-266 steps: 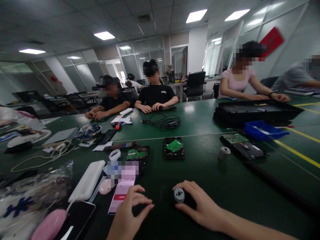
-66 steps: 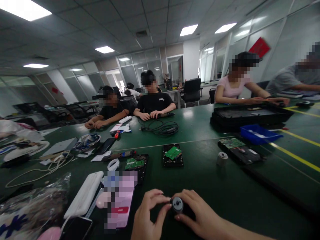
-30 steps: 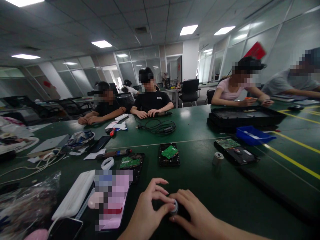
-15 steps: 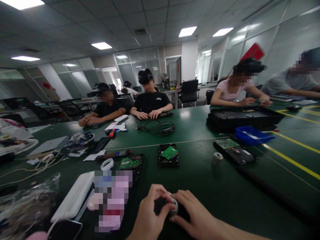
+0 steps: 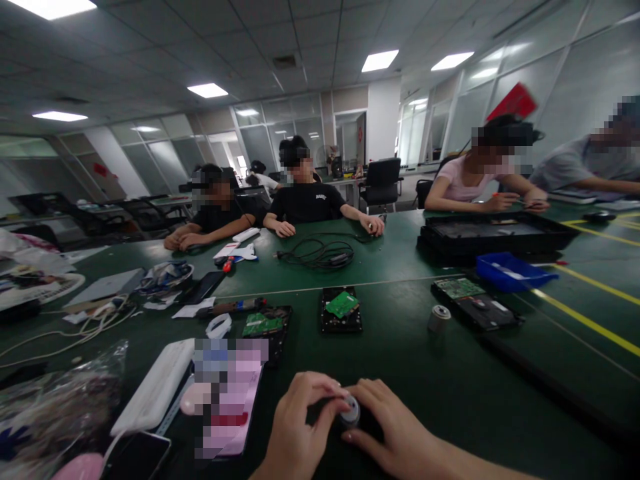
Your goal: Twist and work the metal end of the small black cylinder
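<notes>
A small silver metal cylinder (image 5: pixel 351 415) stands on the green table close to me, with a round light top. My left hand (image 5: pixel 304 421) is at its left side, thumb and forefinger pinched together over the cylinder's top edge. Anything between those fingertips is too small to make out. From the right, my right hand (image 5: pixel 387 421) curls round the cylinder, fingers behind it and thumb in front. Farther right stands a similar metal cylinder (image 5: pixel 439 321). Straight ahead lies a black hard drive (image 5: pixel 341 323) with a green circuit board (image 5: pixel 343 304) on top.
On the left are another circuit board (image 5: pixel 263 324), an electric screwdriver (image 5: pixel 235 307), a white tape roll (image 5: pixel 219 326), a long white case (image 5: pixel 155 387) and a phone (image 5: pixel 137 457). Rightward lie a hard drive (image 5: pixel 480 305), a blue tray (image 5: pixel 515 275) and a black tray (image 5: pixel 495 248). Several people sit opposite.
My hands stay at the cylinder, nearly unmoved; the view has shifted slightly. Across the table, the person in the middle has moved one hand outward to the right, away from the other.
</notes>
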{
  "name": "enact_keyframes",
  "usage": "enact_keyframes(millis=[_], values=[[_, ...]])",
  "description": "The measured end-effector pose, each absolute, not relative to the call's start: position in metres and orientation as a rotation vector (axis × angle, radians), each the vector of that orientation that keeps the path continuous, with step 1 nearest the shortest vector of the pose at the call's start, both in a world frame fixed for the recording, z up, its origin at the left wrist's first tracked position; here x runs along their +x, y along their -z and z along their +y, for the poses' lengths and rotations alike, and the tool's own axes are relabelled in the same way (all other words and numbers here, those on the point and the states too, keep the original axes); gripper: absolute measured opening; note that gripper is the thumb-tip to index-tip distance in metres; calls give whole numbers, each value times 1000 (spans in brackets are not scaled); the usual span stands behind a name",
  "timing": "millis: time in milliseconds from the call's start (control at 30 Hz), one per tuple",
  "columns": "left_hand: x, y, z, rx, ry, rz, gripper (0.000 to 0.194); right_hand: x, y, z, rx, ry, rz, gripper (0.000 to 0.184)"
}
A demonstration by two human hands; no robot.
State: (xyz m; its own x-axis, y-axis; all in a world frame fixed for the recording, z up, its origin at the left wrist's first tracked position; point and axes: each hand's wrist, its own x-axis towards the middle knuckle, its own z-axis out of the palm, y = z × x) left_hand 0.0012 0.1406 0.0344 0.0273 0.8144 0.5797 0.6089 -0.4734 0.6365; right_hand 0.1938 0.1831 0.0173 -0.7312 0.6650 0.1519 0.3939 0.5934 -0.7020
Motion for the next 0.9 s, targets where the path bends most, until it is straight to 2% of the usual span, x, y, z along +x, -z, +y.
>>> enact_keyframes(millis=[100, 233, 433, 533, 733, 900], values=[[-19, -32, 131, 1919, -1589, 1691, 15, 195, -19, 183, -862, -941, -2416, 33], [-51, -11, 109, 2055, -1265, 1843, 17, 196, -23, 183, -862, -958, -2414, 31], [-60, 21, 88, 2243, -1142, 1896, 25, 195, -22, 183, -865, -947, -2428, 31], [-54, 16, 91, 2255, -1181, 1899, 27, 195, -18, 183, -859, -925, -2421, 33], [-14, -16, 119, 2271, -1377, 1625, 8, 195, -15, 183, -820, -909, -2410, 33], [11, -20, 137, 2251, -1408, 1504, 7, 193, -17, 185, -823, -928, -2415, 29]])
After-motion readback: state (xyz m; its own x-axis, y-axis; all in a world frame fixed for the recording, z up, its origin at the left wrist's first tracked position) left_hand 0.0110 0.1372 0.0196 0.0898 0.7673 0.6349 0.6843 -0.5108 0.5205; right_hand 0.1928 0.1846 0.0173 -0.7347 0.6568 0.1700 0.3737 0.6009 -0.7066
